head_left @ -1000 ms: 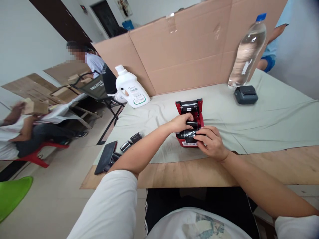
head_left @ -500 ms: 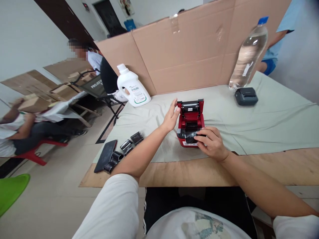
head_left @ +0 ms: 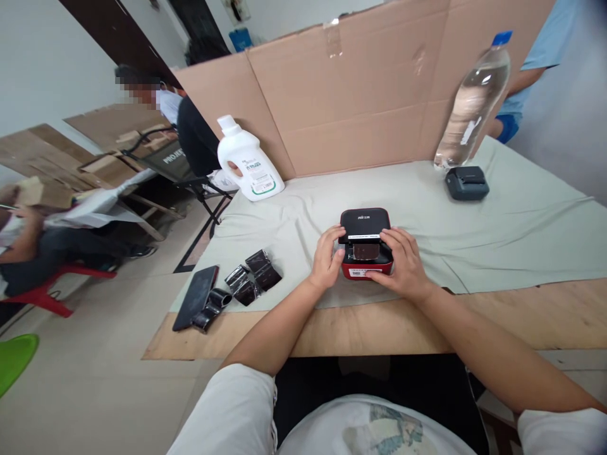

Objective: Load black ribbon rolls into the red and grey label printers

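Observation:
A small red and black label printer (head_left: 364, 222) stands on the cloth before me, its black lid lowered most of the way but with a gap at the front. From that gap a dark strip of film (head_left: 366, 252) sticks out over the front edge. My left hand (head_left: 328, 258) grips the printer's left side, fingers on the lid and thumb lower down. On the right side, my right hand (head_left: 403, 262) holds the lid's corner with its fingers, while its thumb presses the front near a white label.
Left on the table lie a dark phone (head_left: 196, 297), black rolls (head_left: 212, 309) and wrapped black packs (head_left: 256, 276). A white jug (head_left: 251, 164), a water bottle (head_left: 472, 107) and a dark grey device (head_left: 467, 183) stand before a cardboard screen (head_left: 351, 107). Other people sit beyond.
The printer's lid, upright before, has come down towards me over the film. My right hand has let go of the film and both hands now hold the printer's sides.

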Demonstrator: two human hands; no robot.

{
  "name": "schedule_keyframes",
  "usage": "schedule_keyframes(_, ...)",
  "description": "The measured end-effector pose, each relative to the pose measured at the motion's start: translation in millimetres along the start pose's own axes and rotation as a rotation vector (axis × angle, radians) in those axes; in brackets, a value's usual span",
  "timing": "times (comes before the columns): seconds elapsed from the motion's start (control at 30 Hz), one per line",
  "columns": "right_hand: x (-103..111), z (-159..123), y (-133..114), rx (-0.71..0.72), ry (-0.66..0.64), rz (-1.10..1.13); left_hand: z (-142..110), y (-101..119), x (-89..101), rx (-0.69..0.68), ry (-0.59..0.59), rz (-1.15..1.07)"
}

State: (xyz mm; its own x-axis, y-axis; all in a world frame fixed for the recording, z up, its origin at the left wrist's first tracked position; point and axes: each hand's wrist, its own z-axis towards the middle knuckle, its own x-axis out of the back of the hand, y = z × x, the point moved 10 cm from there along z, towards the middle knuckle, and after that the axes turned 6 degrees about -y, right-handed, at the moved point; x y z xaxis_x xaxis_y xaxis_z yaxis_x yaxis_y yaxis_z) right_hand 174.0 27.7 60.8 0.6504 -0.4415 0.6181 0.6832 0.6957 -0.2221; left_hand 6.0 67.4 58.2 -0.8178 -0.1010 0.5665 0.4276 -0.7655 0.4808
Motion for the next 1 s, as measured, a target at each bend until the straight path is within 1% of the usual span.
schedule_keyframes(0.13,-6.2,0.8,4.3,-0.016,-0.054,-0.034,-2.3,5.2,-4.1,-0.068,-0.051,0.056)
schedule_keyframes(0.33,-4.9,3.1,9.2,-0.076,-0.109,-0.081,-5.6,3.4,-2.6,-0.075,-0.009,0.072)
schedule_keyframes(0.5,-4.9,4.0,7.9,-0.069,-0.105,-0.061,-6.1,2.2,-3.8,-0.047,-0.011,0.051)
schedule_keyframes(0.6,-5.3,1.2,10.6,-0.071,-0.091,0.023,-8.7,-0.7,-6.6,-0.003,-0.024,0.001)
schedule_keyframes(0.67,-4.8,-2.6,21.7,-0.131,-0.058,0.137,-12.3,-8.9,-8.5,0.060,-0.016,-0.053)
schedule_keyframes(0.73,-5.1,-8.7,42.3,-0.262,-0.004,0.239,-17.4,-24.3,-11.0,0.172,-0.002,-0.107)
schedule_keyframes(0.77,-7.8,-12.4,53.2,-0.335,0.004,0.263,-19.9,-32.5,-14.0,0.231,-0.012,-0.133)
schedule_keyframes(0.8,-12.9,-15.8,62.9,-0.401,-0.015,0.270,-22.0,-39.3,-18.6,0.279,-0.039,-0.160)
schedule_keyframes(0.87,-27.7,-21.6,76.5,-0.495,-0.112,0.263,-23.7,-45.3,-29.9,0.325,-0.121,-0.231)
schedule_keyframes(0.93,-41.3,-27.2,83.3,-0.547,-0.200,0.277,-23.0,-43.9,-37.6,0.331,-0.179,-0.306)
schedule_keyframes(1.0,-47.5,-32.9,87.1,-0.589,-0.210,0.310,-21.9,-41.0,-39.0,0.341,-0.187,-0.365)
